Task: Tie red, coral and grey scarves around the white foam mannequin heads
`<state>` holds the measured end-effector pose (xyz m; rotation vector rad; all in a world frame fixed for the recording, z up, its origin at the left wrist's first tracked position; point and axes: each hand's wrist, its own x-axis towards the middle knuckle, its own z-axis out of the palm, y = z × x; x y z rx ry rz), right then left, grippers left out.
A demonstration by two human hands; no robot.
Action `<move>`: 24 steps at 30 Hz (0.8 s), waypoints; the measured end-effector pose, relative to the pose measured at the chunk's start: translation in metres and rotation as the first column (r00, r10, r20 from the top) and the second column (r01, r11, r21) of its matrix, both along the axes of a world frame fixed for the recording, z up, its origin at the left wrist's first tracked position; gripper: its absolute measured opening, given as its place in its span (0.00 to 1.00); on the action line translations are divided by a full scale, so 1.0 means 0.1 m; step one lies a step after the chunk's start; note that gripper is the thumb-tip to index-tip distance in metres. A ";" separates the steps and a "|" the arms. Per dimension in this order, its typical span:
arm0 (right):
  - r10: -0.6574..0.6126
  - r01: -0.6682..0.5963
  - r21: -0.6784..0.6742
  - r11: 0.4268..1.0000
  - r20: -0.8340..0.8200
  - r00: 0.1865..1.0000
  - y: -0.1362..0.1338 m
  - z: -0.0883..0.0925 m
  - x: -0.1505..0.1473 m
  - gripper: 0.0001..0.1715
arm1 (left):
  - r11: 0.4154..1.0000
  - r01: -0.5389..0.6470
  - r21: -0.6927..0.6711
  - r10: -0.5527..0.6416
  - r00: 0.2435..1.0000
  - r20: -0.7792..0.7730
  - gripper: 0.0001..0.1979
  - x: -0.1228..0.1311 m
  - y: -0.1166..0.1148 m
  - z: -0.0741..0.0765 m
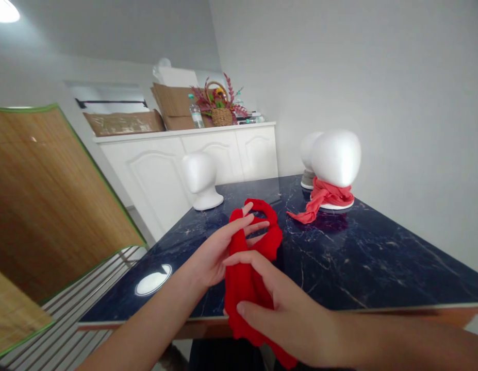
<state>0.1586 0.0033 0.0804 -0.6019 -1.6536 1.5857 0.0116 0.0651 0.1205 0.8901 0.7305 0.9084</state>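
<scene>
A bright red scarf point(239, 288) hangs in folds between my hands, over the front edge of the dark table. My left hand point(223, 247) holds it, with the cloth running across the palm between thumb and fingers. Part of the scarf forms a loop beyond those fingertips. Lower down, my right hand point(277, 304) grips the hanging part, its thumb in front and its fingers bent over the folds. The scarf's lower end drops below the table edge.
The blue marbled table point(355, 252) bears a bare white foam head point(202, 178) at left. At right, another foam head point(336, 157) wears a coral scarf point(326, 197); a further head point(308, 149) stands behind it. A white cabinet point(153, 159) is beyond, and a bamboo-mat seat point(49, 201) at left.
</scene>
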 end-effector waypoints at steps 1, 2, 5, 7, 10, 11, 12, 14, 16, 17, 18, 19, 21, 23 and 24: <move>-0.022 0.020 0.061 0.998 0.035 0.999 -0.05 -0.03 -0.01 0.31 | 0.999 -0.029 0.023 0.029 0.999 -0.013 0.35 0.00 -0.04 0.00; -0.030 0.024 0.112 0.993 0.055 0.998 -0.08 -0.05 -0.02 0.31 | 0.997 -0.065 0.047 0.066 0.997 -0.029 0.38 -0.01 -0.07 -0.02; 0.080 -0.080 0.006 0.997 0.007 0.997 -0.10 -0.08 -0.02 0.29 | 0.976 -0.209 0.057 0.213 0.974 -0.074 0.42 -0.07 -0.12 -0.10; 0.097 -0.139 -0.274 0.952 -0.163 0.982 -0.03 -0.12 -0.02 0.14 | 0.945 -0.324 0.037 0.326 0.943 -0.064 0.38 -0.13 -0.14 -0.14; -0.125 -0.073 -0.661 0.747 -0.248 0.961 0.16 -0.19 -0.04 0.22 | 0.902 -0.430 0.036 0.431 0.902 -0.016 0.29 -0.21 -0.15 -0.15; -0.168 -0.051 -0.731 0.680 -0.223 0.960 0.23 -0.21 -0.06 0.24 | 0.898 -0.437 0.042 0.438 0.899 -0.002 0.27 -0.23 -0.16 -0.14; -0.173 -0.052 -0.769 0.637 -0.208 0.963 0.31 -0.23 -0.10 0.26 | 0.901 -0.431 0.046 0.431 0.902 0.010 0.25 -0.24 -0.18 -0.13; -0.124 -0.134 -0.766 0.628 -0.269 0.955 0.48 -0.20 -0.22 0.29 | 0.926 -0.374 0.057 0.373 0.928 0.021 0.22 -0.23 -0.23 -0.12; -0.049 -0.239 -0.710 0.662 -0.360 0.932 0.69 -0.10 -0.36 0.30 | 0.952 -0.293 0.083 0.293 0.956 0.017 0.18 -0.22 -0.32 -0.12; -0.034 -0.261 -0.681 0.684 -0.388 0.921 0.81 -0.02 -0.43 0.30 | 0.962 -0.254 0.101 0.255 0.967 0.010 0.15 -0.21 -0.38 -0.12; -0.030 -0.256 -0.669 0.698 -0.385 0.922 0.95 0.09 -0.49 0.29 | 0.967 -0.224 0.123 0.226 0.974 0.001 0.13 -0.21 -0.45 -0.13; -0.057 -0.216 -0.652 0.726 -0.371 0.927 1.11 0.21 -0.54 0.28 | 0.967 -0.209 0.148 0.213 0.977 -0.008 0.10 -0.23 -0.52 -0.14; -0.188 -0.062 -0.562 0.825 -0.376 0.907 1.44 0.48 -0.61 0.16 | 0.951 -0.240 0.194 0.248 0.969 -0.020 0.07 -0.31 -0.65 -0.19; -0.260 0.088 -0.422 0.902 -0.370 0.892 1.78 0.77 -0.64 0.09 | 0.910 -0.364 0.198 0.376 0.926 -0.026 0.08 -0.48 -0.78 -0.26; -0.298 0.175 -0.327 0.929 -0.377 0.877 1.94 0.91 -0.64 0.09 | 0.873 -0.454 0.176 0.465 0.885 -0.023 0.08 -0.58 -0.83 -0.31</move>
